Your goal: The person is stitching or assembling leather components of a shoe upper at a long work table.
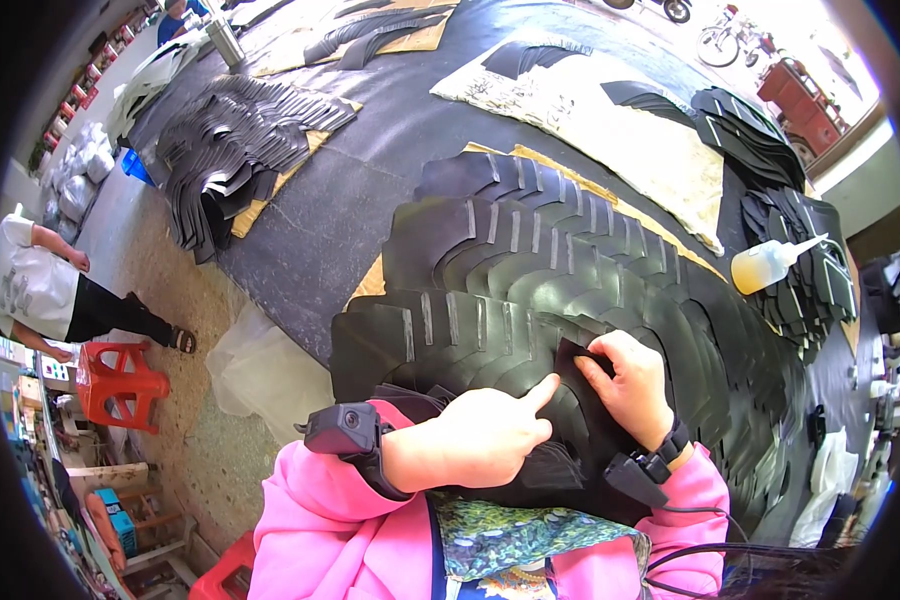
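Note:
My right hand point(630, 385) pinches the upper edge of a dark, leather-like cut piece point(572, 372) between thumb and fingers. Beside it on the left is my left hand point(482, 437), its index finger stretched out to the black pieces and its other fingers partly curled. Nothing shows in that hand. In front of me, curved black cut pieces point(450, 245) overlap in long rows, with pale strips along some edges. A small stack of black pieces point(555, 468) lies beneath my hands, partly hidden by them.
A squeeze bottle point(760, 267) with yellowish liquid stands on black pieces at the right. More stacks lie at the far left point(225, 150) beside bare black table point(300, 215). A red stool point(120, 385) and a person point(45, 280) are at the left. A clear plastic bag point(268, 370) lies by the table edge.

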A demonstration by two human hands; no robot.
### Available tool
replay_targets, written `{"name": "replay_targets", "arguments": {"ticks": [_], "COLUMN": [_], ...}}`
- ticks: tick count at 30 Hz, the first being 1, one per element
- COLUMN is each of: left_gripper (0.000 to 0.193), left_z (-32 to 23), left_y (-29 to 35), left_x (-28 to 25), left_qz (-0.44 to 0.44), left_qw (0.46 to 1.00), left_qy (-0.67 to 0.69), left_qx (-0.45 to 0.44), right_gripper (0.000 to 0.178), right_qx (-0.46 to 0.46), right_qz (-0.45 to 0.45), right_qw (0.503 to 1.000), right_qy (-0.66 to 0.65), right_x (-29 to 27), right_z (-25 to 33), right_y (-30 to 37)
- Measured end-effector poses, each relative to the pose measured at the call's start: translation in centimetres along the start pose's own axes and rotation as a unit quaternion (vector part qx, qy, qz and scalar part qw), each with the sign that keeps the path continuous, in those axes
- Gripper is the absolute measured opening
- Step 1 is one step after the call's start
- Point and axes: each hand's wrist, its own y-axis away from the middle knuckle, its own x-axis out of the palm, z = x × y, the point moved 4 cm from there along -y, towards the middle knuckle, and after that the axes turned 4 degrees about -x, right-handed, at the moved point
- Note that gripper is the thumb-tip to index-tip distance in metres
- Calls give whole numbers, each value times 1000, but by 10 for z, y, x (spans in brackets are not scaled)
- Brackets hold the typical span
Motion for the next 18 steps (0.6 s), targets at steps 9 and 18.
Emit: {"name": "replay_targets", "arguments": {"ticks": [9,18], "left_gripper": [12,12], "left_z": [2,2], "left_y": [-3,-3], "left_x": [0,2], "left_qz": [30,30], "left_qw": [999,1000], "left_qy": [10,3], "left_qx": [1,5], "right_gripper": [15,14], "right_qx": [-57,-46], "right_qz": [-35,-25], "right_qw": [995,994], "right_qy": [80,92], "right_x": [4,6], "right_z": [-1,1], "right_y": [-6,-7]}}
